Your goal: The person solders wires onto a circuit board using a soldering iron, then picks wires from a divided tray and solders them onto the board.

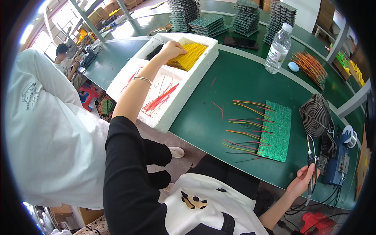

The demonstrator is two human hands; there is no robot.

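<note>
My left hand (171, 51) reaches into a white foam box (188, 92), its fingers pinched together over the edge of a bundle of yellow wires (192, 55). What lies between the fingertips is too small to tell. Black wires (155, 51) lie beside that hand, and red wires (161, 98) are in the box's nearer compartment. At the right, my right hand (304, 179) is closed around a soldering iron (311, 158), held upright. Between the hands a green circuit board panel (279, 129) rests on the table, with red, yellow and black wires sticking out leftward.
A fan (316, 115), a blue soldering station (337, 166) and a solder spool (349, 136) stand at the right. Farther back are a water bottle (278, 49), a phone (241, 42), a wired panel (311, 68) and stacked boards (246, 17). A person in white (58, 137) is close at left.
</note>
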